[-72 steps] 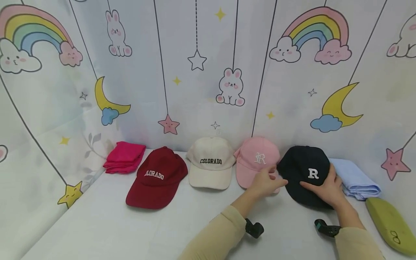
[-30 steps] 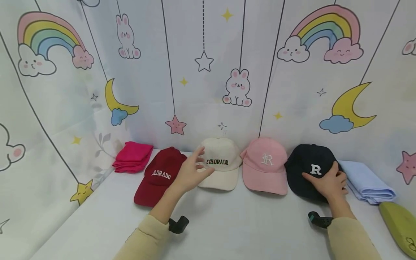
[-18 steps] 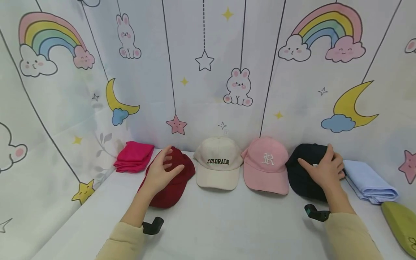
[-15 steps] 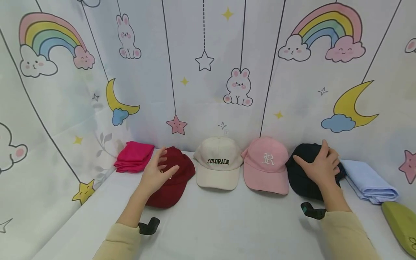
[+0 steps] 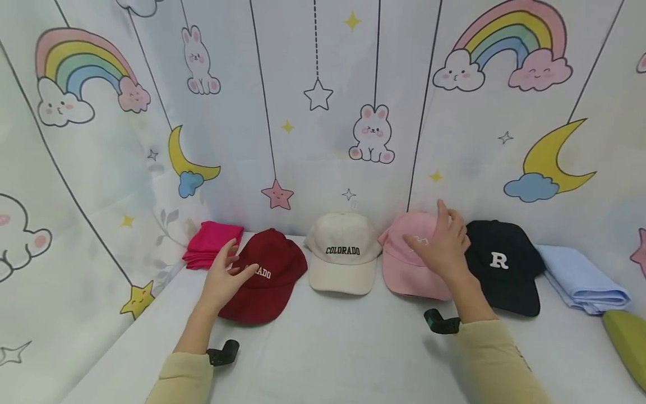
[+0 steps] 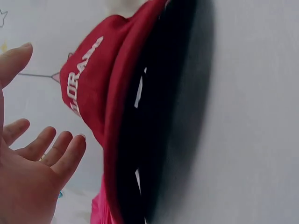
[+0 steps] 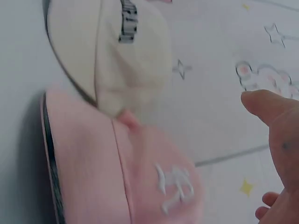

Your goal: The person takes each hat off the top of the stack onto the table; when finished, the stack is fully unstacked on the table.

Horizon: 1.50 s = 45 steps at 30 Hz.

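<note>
A row of baseball caps stands on the white table. My left hand (image 5: 224, 280) is in front of the left side of the dark red cap (image 5: 275, 294), fingers spread, holding nothing. The left wrist view shows a gap between that hand (image 6: 32, 182) and the lettered red cap (image 6: 96, 74). My right hand (image 5: 444, 249) hovers before the pink cap (image 5: 398, 272), hiding part of its letter, thumb and fingers apart. Between them sits the cream cap (image 5: 343, 275) marked COLORADO. The black cap (image 5: 512, 286) with a white R is right of my right hand.
Folded bright pink cloth (image 5: 212, 244) lies behind the red cap at left. Folded light blue cloth (image 5: 587, 280) and a yellow-green case (image 5: 628, 348) are at right. A patterned curtain (image 5: 323, 151) rises behind the caps.
My left hand has moved left from the pink cap, past the cream one, to the red cap. My right hand has left the black cap and moved left before the pink cap.
</note>
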Available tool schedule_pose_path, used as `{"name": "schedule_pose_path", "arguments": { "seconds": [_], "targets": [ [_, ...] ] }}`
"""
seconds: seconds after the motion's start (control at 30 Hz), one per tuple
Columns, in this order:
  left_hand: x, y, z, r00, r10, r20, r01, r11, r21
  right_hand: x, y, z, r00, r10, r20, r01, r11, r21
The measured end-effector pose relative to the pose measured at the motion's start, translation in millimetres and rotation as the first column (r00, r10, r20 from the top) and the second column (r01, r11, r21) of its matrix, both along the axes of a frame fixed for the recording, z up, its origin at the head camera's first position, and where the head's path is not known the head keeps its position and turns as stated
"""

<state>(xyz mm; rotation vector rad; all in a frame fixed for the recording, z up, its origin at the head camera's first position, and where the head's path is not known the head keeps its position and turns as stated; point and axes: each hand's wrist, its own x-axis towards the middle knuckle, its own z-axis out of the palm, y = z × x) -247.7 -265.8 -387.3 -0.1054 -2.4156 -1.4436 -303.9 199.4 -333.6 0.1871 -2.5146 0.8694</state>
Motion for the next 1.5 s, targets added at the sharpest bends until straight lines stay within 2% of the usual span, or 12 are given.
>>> {"name": "schedule_pose_path", "arguments": {
  "seconds": [0.13,0.3,0.57,0.83,0.93,1.0,1.13,1.27,1.33,1.5],
  "targets": [
    [-1.3,-7.2,-5.3,1.0,0.012,0.016,-0.012,1.0,-0.012,-1.6,-31.8,-4.5,0.997,0.07,-0.016,-0.069,0.997,0.038],
    [0.8,-15.9,-10.2,0.997,0.022,0.08,-0.018,0.999,-0.045,-2.9,-73.4,-11.0,0.987,0.163,-0.013,-0.162,0.986,0.025],
    [-0.1,-21.5,-15.6,0.991,0.007,0.136,-0.002,0.999,-0.039,-0.6,-131.4,-16.2,0.968,0.249,0.015,-0.249,0.968,0.005],
    [1.7,-26.4,-17.9,0.986,-0.003,0.166,0.009,0.999,-0.036,-0.7,-183.7,-33.8,0.923,0.385,-0.011,-0.385,0.921,-0.054],
    [3.3,-27.0,-18.9,0.984,-0.001,0.18,0.008,0.999,-0.038,0.0,-200.7,-38.7,0.904,0.428,0.006,-0.427,0.902,-0.065],
    [3.8,-28.1,-19.4,0.984,0.009,0.18,-0.001,0.999,-0.045,0.8,-211.7,-41.1,0.895,0.446,0.021,-0.443,0.892,-0.095],
    [3.6,-30.3,-19.7,0.983,0.017,0.185,-0.005,0.998,-0.063,2.7,-231.0,-45.5,0.89,0.453,0.055,-0.434,0.877,-0.206],
    [3.6,-31.8,-20.4,0.981,0.02,0.195,-0.007,0.998,-0.068,6.4,-245.7,-53.1,0.874,0.48,0.082,-0.434,0.845,-0.314],
    [3.8,-31.9,-20.9,0.98,0.023,0.196,-0.01,0.998,-0.069,7.5,-250.5,-58.4,0.865,0.494,0.088,-0.44,0.832,-0.338],
    [4.9,-31.6,-22.5,0.981,0.028,0.193,-0.014,0.997,-0.076,6.7,-255.7,-72.6,0.861,0.499,0.098,-0.446,0.833,-0.326]
  ]
}}
